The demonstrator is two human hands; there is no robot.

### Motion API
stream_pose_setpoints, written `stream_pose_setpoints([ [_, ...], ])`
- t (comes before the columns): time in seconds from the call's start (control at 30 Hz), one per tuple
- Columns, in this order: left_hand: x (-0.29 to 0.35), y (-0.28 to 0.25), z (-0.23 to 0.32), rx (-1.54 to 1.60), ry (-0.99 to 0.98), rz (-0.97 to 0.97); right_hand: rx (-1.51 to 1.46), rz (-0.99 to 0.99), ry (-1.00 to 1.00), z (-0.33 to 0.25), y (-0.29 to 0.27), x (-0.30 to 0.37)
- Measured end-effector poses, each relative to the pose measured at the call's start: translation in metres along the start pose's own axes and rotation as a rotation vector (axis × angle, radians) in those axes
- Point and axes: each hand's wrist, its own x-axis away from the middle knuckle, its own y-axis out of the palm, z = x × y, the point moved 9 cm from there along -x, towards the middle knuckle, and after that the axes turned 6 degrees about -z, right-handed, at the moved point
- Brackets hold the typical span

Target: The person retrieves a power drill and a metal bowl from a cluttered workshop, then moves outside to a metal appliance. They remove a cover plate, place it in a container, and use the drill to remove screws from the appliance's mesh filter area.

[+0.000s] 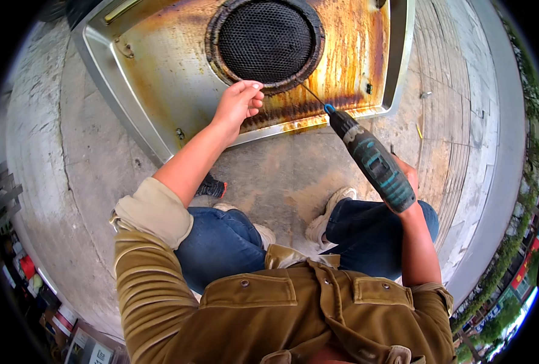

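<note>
A grease-stained metal range hood [172, 73] lies on the ground in front of me. Set in its middle is a round black mesh filter [266, 41] with a dark, crusted rim. My right hand [408, 176] grips a dark cordless drill [375, 164], which partly covers the fingers. From its chuck a long thin bit [314, 94] reaches up and left to the filter's near rim. My left hand [240, 106] is at the rim's lower left, its fingers curled and closed. Whatever might be pinched in them is too small to make out.
A dark glove with a red-orange edge [212, 186] lies by my left foot. On the paving to the right are a small metal piece [426, 94] and a yellow strip [419, 131]. Assorted goods and boxes [87, 346] stand at the lower left; greenery lines the right.
</note>
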Motion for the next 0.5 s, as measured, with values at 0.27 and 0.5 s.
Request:
stream_pose_setpoints([
  [0.27,0.028,-0.107,0.034,-0.337,0.032,0.147,-0.282,-0.155,-0.031,-0.015,0.019,0.000],
  [0.5,0.294,-0.363,-0.040,-1.026,0.078,1.379,0.214,-0.212,-0.253,-0.051,0.026,0.011],
])
